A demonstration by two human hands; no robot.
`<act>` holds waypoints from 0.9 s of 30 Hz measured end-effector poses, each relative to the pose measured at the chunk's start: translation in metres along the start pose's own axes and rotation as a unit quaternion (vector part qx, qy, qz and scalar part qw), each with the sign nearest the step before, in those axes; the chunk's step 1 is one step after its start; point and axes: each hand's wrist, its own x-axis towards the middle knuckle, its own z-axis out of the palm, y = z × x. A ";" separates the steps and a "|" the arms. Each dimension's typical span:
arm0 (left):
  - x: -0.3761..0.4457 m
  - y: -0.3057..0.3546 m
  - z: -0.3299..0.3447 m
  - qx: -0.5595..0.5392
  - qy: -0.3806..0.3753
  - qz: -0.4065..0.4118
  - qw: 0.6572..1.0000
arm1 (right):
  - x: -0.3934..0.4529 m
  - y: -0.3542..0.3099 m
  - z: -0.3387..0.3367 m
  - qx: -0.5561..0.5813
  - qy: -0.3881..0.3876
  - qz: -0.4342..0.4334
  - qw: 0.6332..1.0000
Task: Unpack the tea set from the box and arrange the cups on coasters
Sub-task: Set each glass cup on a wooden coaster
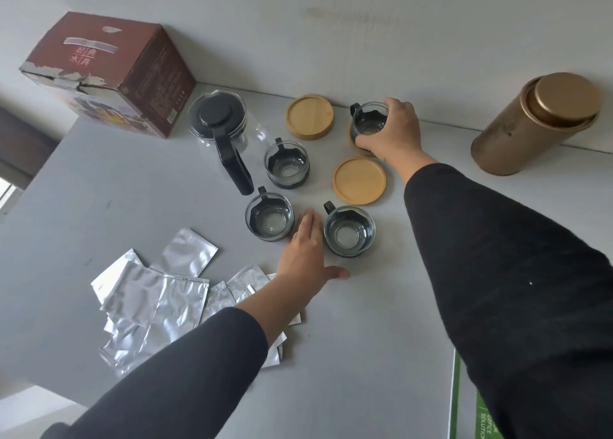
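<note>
My right hand (pixel 394 132) grips a glass cup (pixel 368 122) with a dark holder at the back, standing on a wooden coaster (pixel 365 152) mostly hidden beneath it. Two more wooden coasters lie bare: one (pixel 310 117) to the left, one (pixel 360 180) nearer me. Three other glass cups sit directly on the table: one (pixel 287 165) beside the teapot, one (pixel 269 216) and one (pixel 349 231) closer. My left hand (pixel 305 253) rests flat and open between those two near cups, touching neither clearly. A glass teapot (pixel 222 127) with black lid and handle stands left.
The brown cardboard box (pixel 109 74) stands at the back left corner of the grey table (pixel 365 339). Several silver foil sachets (pixel 156 292) lie scattered near my left forearm. A gold tin canister (pixel 534 123) leans at the back right. A wall runs close behind.
</note>
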 end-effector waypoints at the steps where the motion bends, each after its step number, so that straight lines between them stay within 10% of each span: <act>1: 0.000 0.000 0.000 0.000 0.000 0.000 1.000 | 0.001 0.001 0.001 0.000 0.001 -0.001 1.000; 27: -0.012 -0.012 0.001 0.004 0.007 0.041 0.999 | -0.205 0.028 0.040 0.196 0.057 0.045 0.978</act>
